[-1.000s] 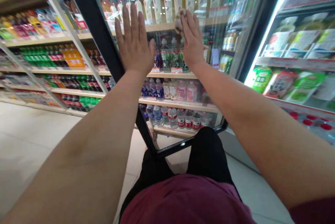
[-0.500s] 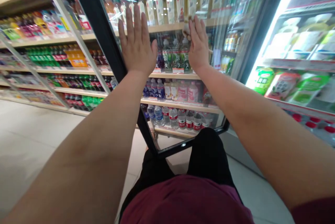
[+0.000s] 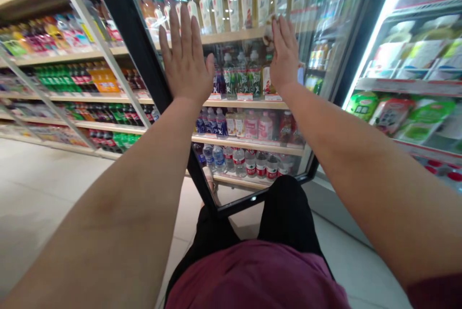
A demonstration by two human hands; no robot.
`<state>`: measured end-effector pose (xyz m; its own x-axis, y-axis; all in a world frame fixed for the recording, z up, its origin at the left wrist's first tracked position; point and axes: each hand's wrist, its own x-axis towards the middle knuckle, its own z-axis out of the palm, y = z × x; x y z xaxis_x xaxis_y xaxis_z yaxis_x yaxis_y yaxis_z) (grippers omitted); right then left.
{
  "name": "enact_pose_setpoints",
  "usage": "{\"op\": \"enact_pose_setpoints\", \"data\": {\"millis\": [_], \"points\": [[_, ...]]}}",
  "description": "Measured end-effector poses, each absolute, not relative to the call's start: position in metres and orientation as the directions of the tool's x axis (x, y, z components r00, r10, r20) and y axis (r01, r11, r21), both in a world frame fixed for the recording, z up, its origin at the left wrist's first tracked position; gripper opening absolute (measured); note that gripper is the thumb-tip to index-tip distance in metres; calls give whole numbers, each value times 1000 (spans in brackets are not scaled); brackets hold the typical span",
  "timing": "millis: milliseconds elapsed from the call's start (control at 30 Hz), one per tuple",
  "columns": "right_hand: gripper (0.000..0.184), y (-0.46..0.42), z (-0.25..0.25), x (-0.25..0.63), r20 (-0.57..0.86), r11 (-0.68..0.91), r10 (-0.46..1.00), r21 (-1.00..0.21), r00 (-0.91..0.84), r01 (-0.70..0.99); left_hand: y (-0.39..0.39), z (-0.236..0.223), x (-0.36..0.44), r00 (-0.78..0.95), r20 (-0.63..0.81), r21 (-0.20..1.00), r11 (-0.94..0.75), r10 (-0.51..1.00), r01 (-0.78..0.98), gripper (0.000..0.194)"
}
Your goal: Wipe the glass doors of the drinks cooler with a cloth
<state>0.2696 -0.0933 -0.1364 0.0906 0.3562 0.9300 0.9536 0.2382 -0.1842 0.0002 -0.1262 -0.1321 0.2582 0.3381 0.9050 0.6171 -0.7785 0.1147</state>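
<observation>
A glass cooler door (image 3: 231, 207) with a black frame stands open in front of me. My left hand (image 3: 188, 66) lies flat on the glass near the frame's left side, fingers stretched and spread, holding nothing. Further right, my right hand (image 3: 285, 56) presses a small crumpled whitish-brown cloth (image 3: 268, 34) against the pane. Most of the cloth is hidden under the fingers, which lie close together. Through the glass show shelves of drinks, among them tall white-labelled bottles (image 3: 247, 3) and dark-and-green bottles (image 3: 242, 75).
On the right is the lit cooler interior, with green pouches (image 3: 426, 119) and bottles (image 3: 424, 54). Racks of drinks (image 3: 54, 75) line the left. My black-trousered knee (image 3: 288, 198) is close to the door's bottom edge, above a pale tiled floor (image 3: 29, 174).
My right hand has slid right across the glass with the cloth. My left hand stays flat on the pane, almost where it was.
</observation>
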Motion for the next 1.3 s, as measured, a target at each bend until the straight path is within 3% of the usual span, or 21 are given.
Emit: {"op": "enact_pose_setpoints", "data": {"millis": [267, 467, 667, 800, 1033, 1300], "points": [[73, -89, -146, 276, 937, 240, 319, -225, 142, 944, -130, -131, 2, 256, 898, 169, -818, 357, 550, 82], [76, -90, -134, 283, 930, 195, 311, -262, 194, 945, -130, -131, 2, 238, 909, 118, -757, 343, 643, 82], [72, -84, -155, 291, 926, 246, 312, -294, 211, 924, -135, -129, 4, 261, 876, 215, -814, 405, 540, 91], [66, -74, -151, 303, 926, 305, 302, -319, 227, 897, -133, -129, 3, 245, 888, 197, -805, 388, 560, 92], [70, -78, -171, 315, 911, 262, 335, -337, 242, 904, -132, -130, 3, 232, 902, 162, -783, 364, 600, 89], [70, -68, -178, 330, 897, 259, 317, -395, 309, 881, -137, -129, 4, 268, 844, 291, -817, 464, 498, 99]]}}
